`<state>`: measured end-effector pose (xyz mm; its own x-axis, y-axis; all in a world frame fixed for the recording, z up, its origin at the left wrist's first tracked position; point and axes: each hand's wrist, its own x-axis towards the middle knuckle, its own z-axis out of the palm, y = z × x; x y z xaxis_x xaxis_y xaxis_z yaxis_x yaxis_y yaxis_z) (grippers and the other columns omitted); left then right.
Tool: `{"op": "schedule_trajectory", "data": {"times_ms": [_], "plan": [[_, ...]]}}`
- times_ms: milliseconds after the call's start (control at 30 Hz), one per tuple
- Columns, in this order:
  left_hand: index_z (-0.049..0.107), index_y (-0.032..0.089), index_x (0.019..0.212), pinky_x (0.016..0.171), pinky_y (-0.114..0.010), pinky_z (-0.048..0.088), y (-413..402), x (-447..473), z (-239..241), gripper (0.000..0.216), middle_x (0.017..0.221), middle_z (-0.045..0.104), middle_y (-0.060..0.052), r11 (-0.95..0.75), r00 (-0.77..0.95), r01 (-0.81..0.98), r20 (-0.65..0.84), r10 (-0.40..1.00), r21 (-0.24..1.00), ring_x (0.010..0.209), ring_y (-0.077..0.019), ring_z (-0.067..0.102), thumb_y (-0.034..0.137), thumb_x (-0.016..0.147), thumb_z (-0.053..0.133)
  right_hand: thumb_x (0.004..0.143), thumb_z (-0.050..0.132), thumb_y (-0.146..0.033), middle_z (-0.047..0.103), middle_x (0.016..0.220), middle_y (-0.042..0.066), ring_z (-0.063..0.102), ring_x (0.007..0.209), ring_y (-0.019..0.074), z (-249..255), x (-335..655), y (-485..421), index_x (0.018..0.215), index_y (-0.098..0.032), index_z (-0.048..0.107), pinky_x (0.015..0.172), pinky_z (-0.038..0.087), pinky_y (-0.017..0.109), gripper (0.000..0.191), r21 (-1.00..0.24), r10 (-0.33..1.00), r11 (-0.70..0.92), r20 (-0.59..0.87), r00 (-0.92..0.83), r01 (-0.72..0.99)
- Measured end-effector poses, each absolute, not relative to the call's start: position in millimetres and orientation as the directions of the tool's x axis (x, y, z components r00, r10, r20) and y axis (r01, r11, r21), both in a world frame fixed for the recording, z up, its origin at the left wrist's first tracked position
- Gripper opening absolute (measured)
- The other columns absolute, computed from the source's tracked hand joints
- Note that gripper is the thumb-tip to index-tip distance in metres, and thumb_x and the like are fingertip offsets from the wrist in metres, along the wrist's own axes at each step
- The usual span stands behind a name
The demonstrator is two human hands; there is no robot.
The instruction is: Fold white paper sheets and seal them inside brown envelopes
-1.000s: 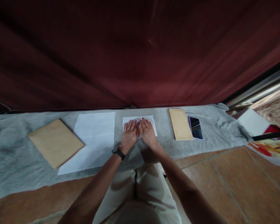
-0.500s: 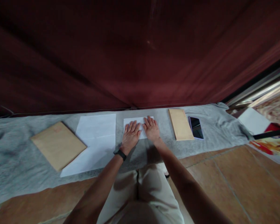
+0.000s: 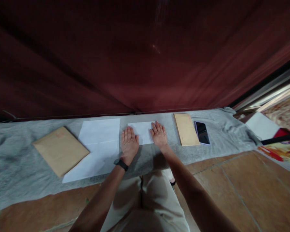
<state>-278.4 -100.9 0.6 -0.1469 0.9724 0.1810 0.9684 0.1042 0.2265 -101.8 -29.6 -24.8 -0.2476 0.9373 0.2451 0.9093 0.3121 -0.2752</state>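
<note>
A small folded white paper [image 3: 142, 132] lies on the grey cloth [image 3: 19, 167] in front of me. My left hand [image 3: 129, 144], with a black band on its wrist, lies flat and open on the paper's left edge. My right hand [image 3: 159, 136] lies flat and open on its right edge. The middle of the paper shows between the two hands.
A larger white sheet [image 3: 96, 146] lies left of the paper, with a brown envelope [image 3: 60, 150] overlapping its left side. To the right lie a second brown envelope [image 3: 185, 129] and a dark phone [image 3: 202, 132]. A dark red curtain [image 3: 135, 58] hangs behind. Tiled floor [image 3: 244, 180] runs along the near side.
Both hands have slid apart from the paper's middle to its left and right edges, staying flat on it. The paper looks narrower than a second ago.
</note>
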Motion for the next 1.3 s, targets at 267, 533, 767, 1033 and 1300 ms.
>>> {"op": "schedule_trajectory", "data": {"times_ms": [267,533,767,1033,1300], "plan": [[0.038,0.009,0.157,0.130,-0.046,0.015,-60,-234,0,0.059,0.166,0.034,-0.012,-0.083,0.055,0.958,0.108,0.993,0.276,0.157,-0.0256,0.023,0.033,0.105,0.028,0.107,0.037,-0.032,0.040,0.161,0.018,0.038,0.149,0.0296,-19,-101,-31,0.154,-0.014,0.047,0.123,0.025,0.053,0.051,-0.267,0.937,0.318,0.234,-0.259,0.910],[0.033,0.013,0.160,0.129,-0.045,0.014,-70,-266,-9,0.061,0.167,0.032,-0.011,-0.030,-0.002,0.967,0.126,0.992,0.255,0.158,-0.0235,0.022,0.038,0.105,0.028,0.108,0.035,-0.037,0.041,0.161,0.016,0.037,0.150,0.0294,-25,-102,-30,0.155,-0.016,0.045,0.123,0.025,0.053,0.053,-0.288,0.937,0.308,0.257,-0.236,0.907],[0.035,0.009,0.159,0.129,-0.044,0.014,-79,-281,-6,0.061,0.166,0.032,-0.013,0.006,-0.037,0.968,0.119,0.992,0.250,0.157,-0.0246,0.024,0.036,0.104,0.031,0.108,0.037,-0.036,0.040,0.162,0.016,0.036,0.150,0.0301,-22,-100,-30,0.155,-0.015,0.045,0.124,0.024,0.053,0.053,-0.260,0.944,0.301,0.218,-0.248,0.917],[0.036,0.009,0.159,0.129,-0.047,0.013,-79,-276,-8,0.061,0.166,0.032,-0.014,0.018,-0.050,0.973,0.131,0.990,0.232,0.157,-0.0263,0.023,0.034,0.104,0.030,0.108,0.035,-0.034,0.039,0.162,0.015,0.035,0.151,0.0297,-12,-134,-38,0.154,-0.014,0.046,0.124,0.025,0.053,0.052,-0.306,0.934,0.344,0.205,-0.292,0.888],[0.036,0.005,0.158,0.128,-0.052,0.012,-80,-270,2,0.060,0.166,0.031,-0.018,0.032,-0.041,0.988,0.058,0.998,0.149,0.157,-0.0316,0.023,0.028,0.103,0.031,0.109,0.036,-0.032,0.041,0.162,0.013,0.036,0.150,0.0278,-18,-145,-48,0.153,-0.017,0.049,0.124,0.024,0.050,0.048,-0.275,0.894,0.444,0.204,-0.400,0.853]]}}
